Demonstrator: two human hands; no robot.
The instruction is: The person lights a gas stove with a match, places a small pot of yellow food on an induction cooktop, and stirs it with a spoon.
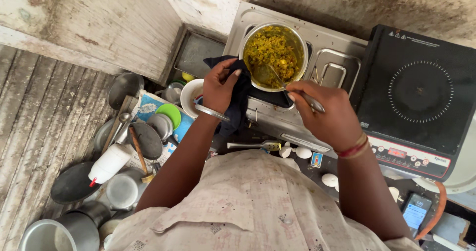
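A steel pan (299, 42) full of yellow-green cooked food (271, 49) sits on a steel gas stove (331, 43). My left hand (219, 85) grips a dark blue cloth (240, 96) pressed against the pan's left rim. My right hand (325, 113) holds a steel spoon (292, 90) whose bowl is down in the food near the pan's front edge. A steel bangle circles my left wrist, and red and yellow threads circle my right.
A black induction cooktop (420, 95) stands to the right. Egg shells (302, 153), a phone (415, 210) and a steel utensil (253, 145) lie on the counter below. At left are a white bowl (189, 93), a green lid (171, 113), a white squeeze bottle (109, 164) and several steel vessels.
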